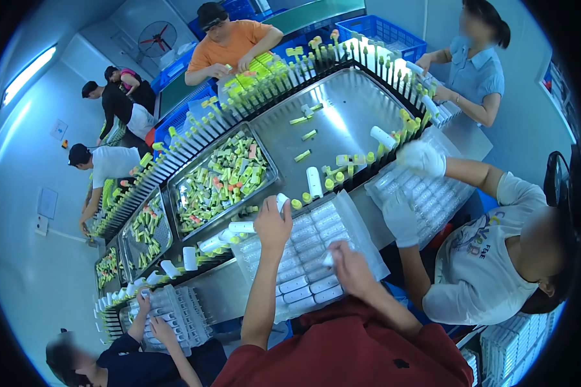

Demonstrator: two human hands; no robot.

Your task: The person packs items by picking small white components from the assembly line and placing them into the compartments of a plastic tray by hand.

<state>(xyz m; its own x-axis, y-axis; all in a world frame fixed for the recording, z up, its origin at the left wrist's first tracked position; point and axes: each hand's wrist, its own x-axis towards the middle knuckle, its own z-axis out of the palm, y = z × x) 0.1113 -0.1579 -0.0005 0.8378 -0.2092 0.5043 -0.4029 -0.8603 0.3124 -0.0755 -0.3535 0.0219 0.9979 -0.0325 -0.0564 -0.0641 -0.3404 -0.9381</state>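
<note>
My left hand (273, 224) reaches to the edge of the moving-rack line and is closed on a white oblong casing (282, 202). My right hand (354, 269) hovers low over the transparent blister tray (361, 235), fingers closed round a white casing (329, 259), partly hidden and a little blurred. White oblong casings (297, 295) fill the tray's near pockets; the farther pockets look transparent. Beside my left hand, another white casing (241, 227) lies along the rack, and a white casing (314, 182) stands upright on it to the right.
A rack of black pegs (206, 126) with yellow-green pieces rings the steel table (284, 138). A metal pan (272, 169) holds many yellow-green and orange parts. Co-workers sit close on both sides: gloved hands (426, 161) at right, bare hands (163, 329) at left, each over another tray.
</note>
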